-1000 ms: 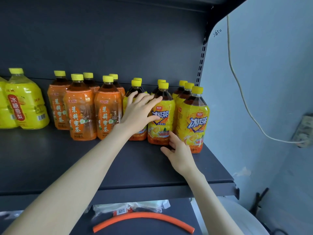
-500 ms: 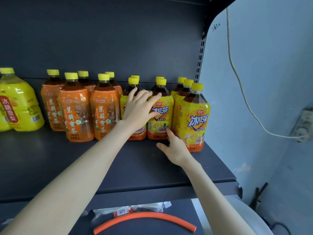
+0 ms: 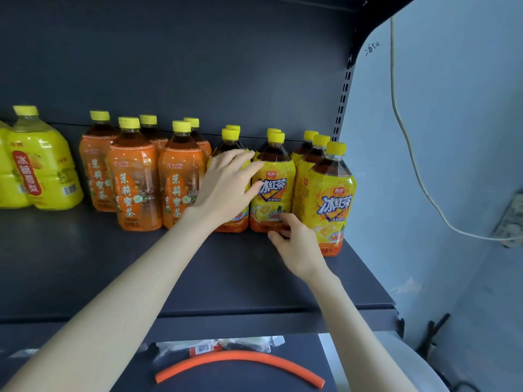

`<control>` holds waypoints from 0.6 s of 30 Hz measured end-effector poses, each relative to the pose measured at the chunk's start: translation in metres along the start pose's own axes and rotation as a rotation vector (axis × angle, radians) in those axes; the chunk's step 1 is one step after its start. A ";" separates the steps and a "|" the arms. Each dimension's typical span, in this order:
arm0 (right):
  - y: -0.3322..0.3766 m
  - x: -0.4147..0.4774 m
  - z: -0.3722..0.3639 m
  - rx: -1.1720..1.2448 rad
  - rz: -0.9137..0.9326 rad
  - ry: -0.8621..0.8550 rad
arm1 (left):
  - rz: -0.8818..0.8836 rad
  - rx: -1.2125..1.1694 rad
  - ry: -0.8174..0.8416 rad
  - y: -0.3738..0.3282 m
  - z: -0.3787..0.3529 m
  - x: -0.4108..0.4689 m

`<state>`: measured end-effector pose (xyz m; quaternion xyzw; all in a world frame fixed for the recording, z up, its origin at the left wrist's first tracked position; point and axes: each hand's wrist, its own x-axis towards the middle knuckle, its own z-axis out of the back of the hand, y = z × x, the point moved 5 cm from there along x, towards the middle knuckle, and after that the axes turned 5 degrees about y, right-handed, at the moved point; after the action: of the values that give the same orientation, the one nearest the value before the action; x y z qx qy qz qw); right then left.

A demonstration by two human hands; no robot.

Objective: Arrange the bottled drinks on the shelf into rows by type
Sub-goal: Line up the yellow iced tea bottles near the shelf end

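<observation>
Now left hand [image 3: 226, 188] and right hand [image 3: 297, 247] touch iced-tea bottles [image 3: 274, 188].

This looks like a small shop or its stockroom. A dark metal shelf [image 3: 254, 278] of the retail kind, with a slotted upright [image 3: 343, 91] at its far right corner, carries many drinks grouped by brand: orange tea bottles [image 3: 133, 188] on the left, yellow iced tea bottles [image 3: 329, 199] on the right, bigger yellow bottles [image 3: 42, 171] at the far left, all with printed labels and yellow caps. On the right, a plain blue wall [image 3: 452, 137] bears a handwritten number [image 3: 372, 48], a loose white cable [image 3: 415, 165] and a power strip [image 3: 512, 219]; the lower shelf [image 3: 226, 383] holds an orange hose [image 3: 240, 358]
</observation>
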<state>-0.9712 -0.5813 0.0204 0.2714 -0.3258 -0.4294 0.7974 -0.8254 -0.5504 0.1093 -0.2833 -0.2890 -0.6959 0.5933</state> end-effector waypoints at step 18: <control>0.231 -0.089 -0.118 0.063 0.499 -0.072 | 0.385 -0.065 -0.154 0.115 0.221 -0.238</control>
<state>-0.8030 -0.3746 0.0839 0.1919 -0.4242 -0.2183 0.8576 -0.6677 -0.2446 0.0900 -0.4047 -0.2514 -0.5550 0.6819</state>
